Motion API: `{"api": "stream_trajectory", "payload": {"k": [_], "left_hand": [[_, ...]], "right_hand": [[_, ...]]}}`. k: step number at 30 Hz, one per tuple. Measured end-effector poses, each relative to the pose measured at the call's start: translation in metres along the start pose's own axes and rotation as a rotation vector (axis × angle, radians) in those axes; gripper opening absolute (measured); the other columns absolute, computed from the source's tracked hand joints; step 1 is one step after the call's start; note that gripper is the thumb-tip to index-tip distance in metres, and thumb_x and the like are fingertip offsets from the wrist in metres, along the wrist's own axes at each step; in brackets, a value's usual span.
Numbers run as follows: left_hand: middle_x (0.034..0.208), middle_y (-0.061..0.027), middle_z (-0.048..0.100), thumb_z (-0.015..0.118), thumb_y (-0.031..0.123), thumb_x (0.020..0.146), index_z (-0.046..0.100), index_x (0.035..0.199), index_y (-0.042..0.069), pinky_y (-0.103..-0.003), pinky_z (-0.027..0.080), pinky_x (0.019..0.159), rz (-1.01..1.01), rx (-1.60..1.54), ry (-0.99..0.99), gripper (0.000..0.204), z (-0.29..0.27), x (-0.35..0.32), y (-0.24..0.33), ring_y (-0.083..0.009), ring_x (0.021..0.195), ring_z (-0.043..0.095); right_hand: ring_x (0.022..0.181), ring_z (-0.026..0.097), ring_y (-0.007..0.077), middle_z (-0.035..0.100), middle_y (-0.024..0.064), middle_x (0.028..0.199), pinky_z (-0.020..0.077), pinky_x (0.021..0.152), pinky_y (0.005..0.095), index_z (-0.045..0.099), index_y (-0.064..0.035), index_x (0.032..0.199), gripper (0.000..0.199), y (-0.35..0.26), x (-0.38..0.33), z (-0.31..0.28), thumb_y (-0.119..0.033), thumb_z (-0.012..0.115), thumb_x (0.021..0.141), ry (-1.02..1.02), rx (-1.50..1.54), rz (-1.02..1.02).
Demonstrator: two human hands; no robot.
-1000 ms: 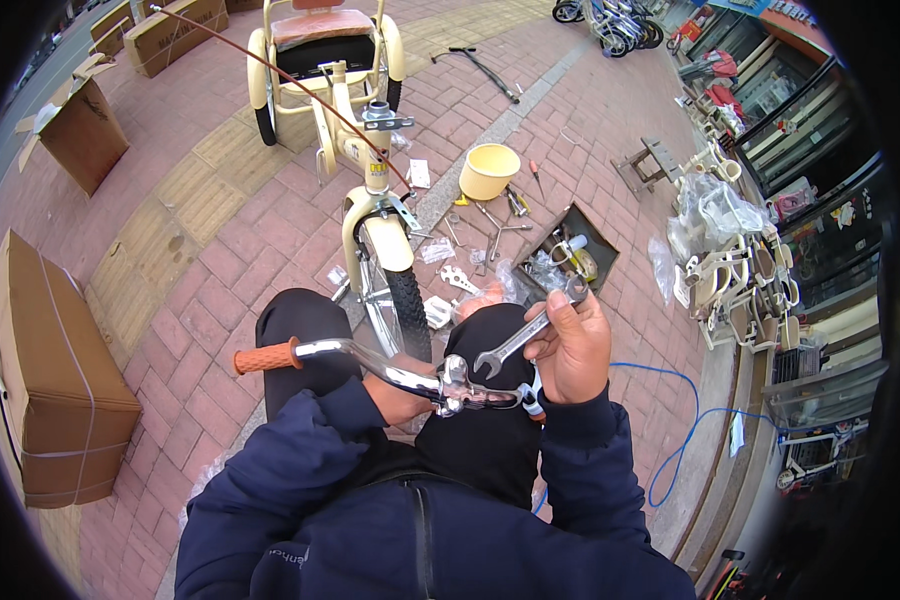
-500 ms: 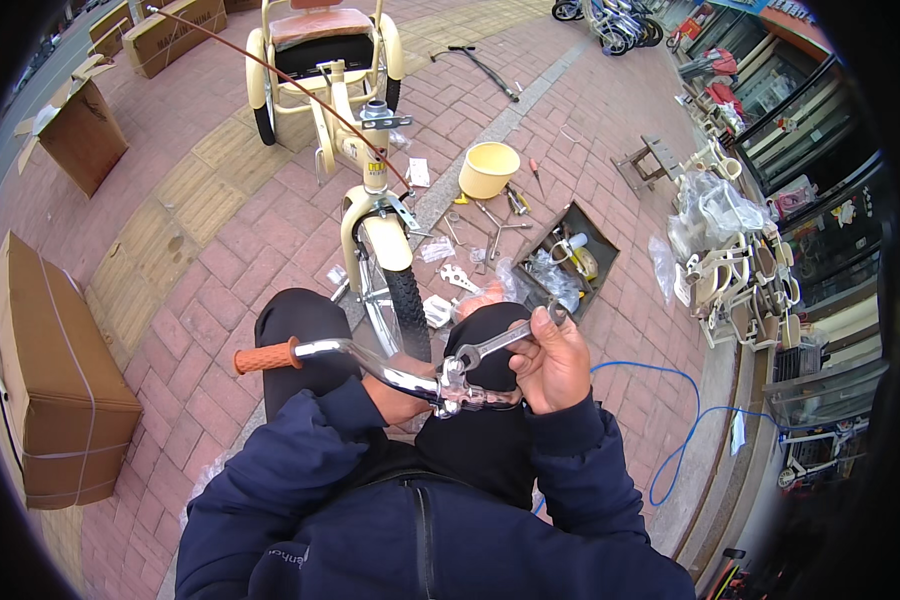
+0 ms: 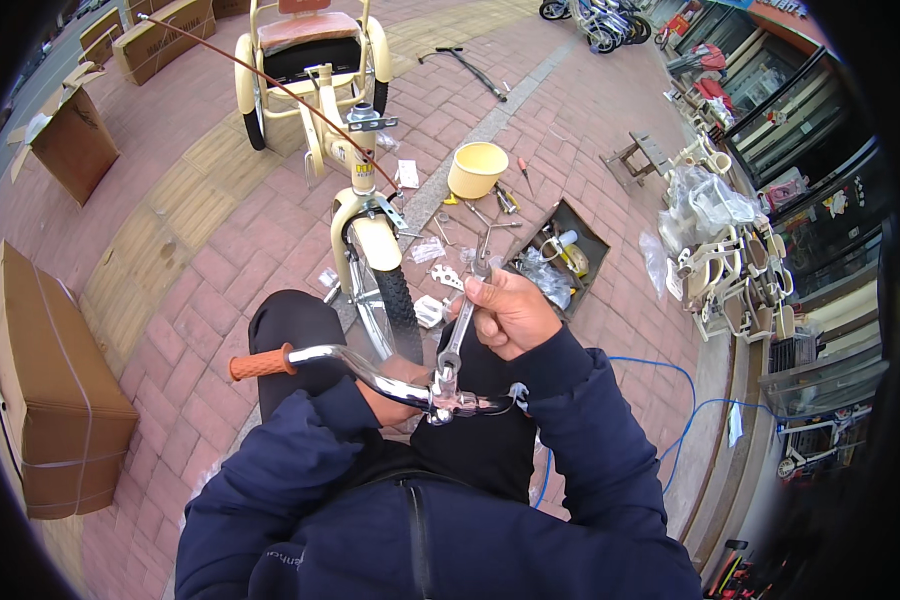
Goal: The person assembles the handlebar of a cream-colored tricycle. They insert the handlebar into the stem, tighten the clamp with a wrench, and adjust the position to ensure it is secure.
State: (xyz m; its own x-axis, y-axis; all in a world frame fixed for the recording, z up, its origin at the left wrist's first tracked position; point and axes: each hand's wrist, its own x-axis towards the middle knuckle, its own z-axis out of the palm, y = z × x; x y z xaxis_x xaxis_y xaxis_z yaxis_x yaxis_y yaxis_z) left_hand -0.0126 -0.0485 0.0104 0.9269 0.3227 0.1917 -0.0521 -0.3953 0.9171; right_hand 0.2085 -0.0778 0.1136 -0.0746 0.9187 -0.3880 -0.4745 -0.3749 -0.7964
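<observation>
Chrome handlebars [image 3: 355, 366] with an orange grip [image 3: 261, 363] on the left end lie across my lap. My left hand [image 3: 388, 404] is closed around them from below near the centre clamp [image 3: 446, 399], its fingers mostly hidden by the chrome. My right hand [image 3: 511, 314] pinches a silver wrench [image 3: 461, 322] between thumb and fingers. The wrench stands nearly upright in view, its lower end at the clamp. Ahead of my knees is a cream tricycle frame [image 3: 365, 165], with a bare head tube and a black front tyre [image 3: 397, 305].
A yellow bucket [image 3: 477, 170] stands on the brick paving, beside scattered tools and an open toolbox [image 3: 592, 240]. Cardboard boxes [image 3: 65, 390] line the left. A blue hose [image 3: 685, 385], a small stool [image 3: 638, 158] and piled cream parts [image 3: 735, 260] lie to the right.
My right hand has moved left and away from me, swinging the wrench from slanting right to nearly upright. My left hand stays by the clamp. The view has shifted slightly.
</observation>
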Motion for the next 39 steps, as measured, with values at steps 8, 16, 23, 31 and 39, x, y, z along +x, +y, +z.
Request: {"api": "stream_trajectory", "payload": {"k": [8,16,23,31,39], "left_hand": [[0.109,-0.0147,0.071,0.069,0.016,0.090,0.063,0.128,0.005,-0.042,0.052,0.087,0.204,0.340,0.275,0.040,0.008,-0.003,-0.002,-0.0309,0.098,0.069],[0.114,-0.0146,0.071,0.070,0.015,0.089,0.064,0.129,0.007,-0.042,0.051,0.090,-0.060,-0.098,0.031,0.041,0.002,-0.001,-0.004,-0.0300,0.102,0.068],[0.107,-0.0072,0.068,0.072,0.016,0.092,0.062,0.128,0.004,-0.034,0.050,0.083,-0.230,-0.426,0.013,0.039,-0.002,0.006,0.013,-0.0178,0.095,0.063],[0.076,-0.0030,0.062,0.057,0.040,0.104,0.060,0.111,-0.002,-0.027,0.046,0.064,-0.280,-0.665,-0.078,0.043,-0.011,0.002,0.004,-0.0108,0.070,0.059],[0.117,-0.0065,0.063,0.058,0.019,0.103,0.056,0.131,-0.002,-0.031,0.046,0.098,-0.358,-0.773,0.003,0.035,0.001,-0.041,0.023,-0.0144,0.110,0.058]], "right_hand": [[0.067,0.067,0.0361,0.067,0.0179,0.076,0.0508,0.063,0.0464,0.060,-0.0011,0.097,0.026,-0.003,0.026,0.136,-0.022,0.070,0.086,-0.577,-1.588,-0.496],[0.057,0.049,0.0235,0.052,0.0138,0.064,0.0428,0.057,0.0361,0.058,0.0003,0.086,0.025,-0.051,-0.042,0.076,-0.018,0.075,0.086,0.047,-1.387,-0.358],[0.057,0.054,0.0365,0.055,0.0205,0.065,0.0459,0.056,0.0397,0.060,0.0017,0.079,0.029,-0.018,-0.045,0.045,-0.022,0.075,0.087,0.065,-1.424,-0.460],[0.065,0.050,0.0421,0.053,0.0250,0.070,0.0426,0.060,0.0446,0.054,0.0029,0.079,0.034,-0.027,-0.020,0.033,-0.025,0.070,0.090,-0.020,-1.498,-0.472],[0.062,0.045,0.0379,0.051,0.0251,0.069,0.0418,0.061,0.0443,0.054,0.0046,0.079,0.035,-0.027,-0.007,0.022,-0.024,0.070,0.091,-0.075,-1.436,-0.456]]}}
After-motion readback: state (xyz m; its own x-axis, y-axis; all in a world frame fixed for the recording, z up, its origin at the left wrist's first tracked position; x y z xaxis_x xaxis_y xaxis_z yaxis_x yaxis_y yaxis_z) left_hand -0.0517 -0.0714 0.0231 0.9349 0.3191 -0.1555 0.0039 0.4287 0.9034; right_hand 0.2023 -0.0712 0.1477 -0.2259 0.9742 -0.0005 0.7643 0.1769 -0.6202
